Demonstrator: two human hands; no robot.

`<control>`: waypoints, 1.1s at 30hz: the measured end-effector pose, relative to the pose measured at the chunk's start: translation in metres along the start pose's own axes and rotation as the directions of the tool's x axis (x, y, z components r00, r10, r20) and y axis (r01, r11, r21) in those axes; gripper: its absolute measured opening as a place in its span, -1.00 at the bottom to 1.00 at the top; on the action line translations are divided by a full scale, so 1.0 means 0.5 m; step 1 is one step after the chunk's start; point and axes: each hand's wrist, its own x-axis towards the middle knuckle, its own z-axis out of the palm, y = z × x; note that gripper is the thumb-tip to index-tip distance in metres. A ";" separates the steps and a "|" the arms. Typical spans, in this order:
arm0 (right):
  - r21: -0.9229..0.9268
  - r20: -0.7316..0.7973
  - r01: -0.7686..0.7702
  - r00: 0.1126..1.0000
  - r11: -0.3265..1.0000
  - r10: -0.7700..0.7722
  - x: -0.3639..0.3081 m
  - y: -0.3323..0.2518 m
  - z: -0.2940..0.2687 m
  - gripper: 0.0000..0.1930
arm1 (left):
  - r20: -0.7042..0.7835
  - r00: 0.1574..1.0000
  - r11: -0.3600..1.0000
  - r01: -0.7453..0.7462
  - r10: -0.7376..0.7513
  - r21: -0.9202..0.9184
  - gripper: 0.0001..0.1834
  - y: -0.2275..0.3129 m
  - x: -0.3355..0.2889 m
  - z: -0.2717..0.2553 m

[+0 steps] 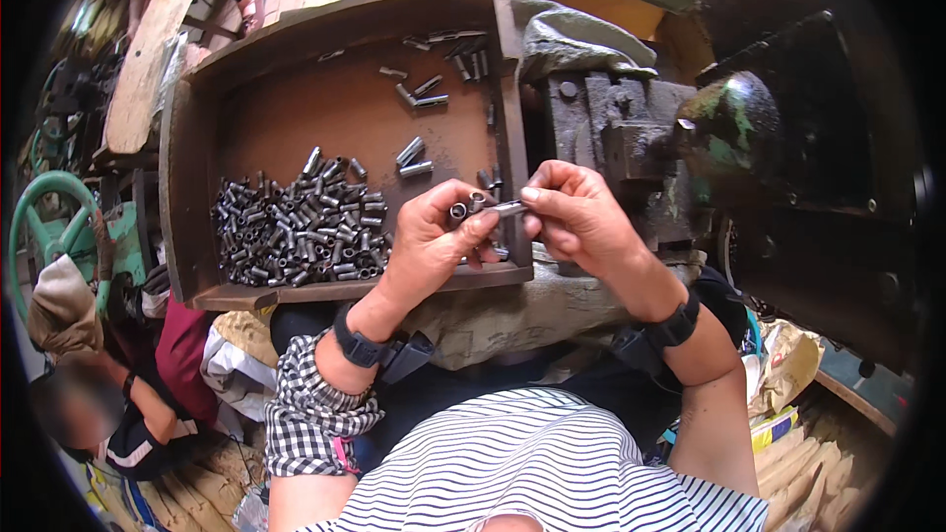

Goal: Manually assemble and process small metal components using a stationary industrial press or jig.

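Over the right side of a wooden tray [340, 9], both of my hands meet at one short metal tube [508, 209]. My left hand [434, 236] is closed around several such tubes; two open ends [459, 210] show between its fingers. With thumb and forefinger my right hand [581, 215] pinches the far end of the tube that points rightward. Below and left of my hands, a heap of dark metal tubes [301, 227] fills the tray's near left part. A few loose tubes [416, 167] lie just beyond my left hand, and others [424, 94] are scattered toward the back.
A greasy machine [631, 128] with a rounded green-stained part [734, 123] stands right of the tray. Grey cloth [581, 39] drapes over its back. At left are a green handwheel [59, 227], a wooden board [148, 69] and a seated person [118, 404]. Sacking [512, 315] covers my lap.
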 end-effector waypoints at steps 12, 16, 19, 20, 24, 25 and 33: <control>-0.380 -0.056 0.274 0.946 0.883 -0.318 -0.015 0.022 0.030 -0.88 | -0.025 0.999 0.978 0.021 -0.027 -0.209 -0.79 -0.006 0.014 0.004; -0.285 -0.013 0.206 0.976 0.936 -0.219 -0.003 0.020 0.021 -0.88 | -0.060 0.956 0.935 -0.268 0.288 0.232 -0.79 -0.019 -0.003 0.015; -0.251 0.024 0.140 0.990 0.958 -0.138 -0.003 0.009 0.010 -0.88 | 0.021 1.000 0.985 0.015 -0.011 -0.174 -0.78 -0.008 0.003 -0.002; -0.333 -0.036 0.196 0.975 0.922 -0.220 -0.006 0.011 0.033 -0.88 | 0.034 0.999 0.976 0.016 -0.009 -0.218 -0.77 -0.008 0.008 -0.006; -0.115 0.048 0.128 0.991 0.985 -0.123 -0.022 -0.006 0.025 -0.89 | 0.190 0.981 0.953 0.085 -0.029 -0.292 -0.78 0.000 0.009 -0.014; -0.112 0.050 0.124 0.992 0.986 -0.119 -0.019 -0.004 0.024 -0.89 | 0.186 0.982 0.952 0.087 -0.033 -0.292 -0.78 0.001 0.009 -0.013; -0.253 -0.015 0.177 0.982 0.951 -0.187 -0.001 0.017 0.019 -0.88 | 0.060 0.996 0.986 0.068 -0.059 -0.152 -0.79 0.002 0.006 -0.011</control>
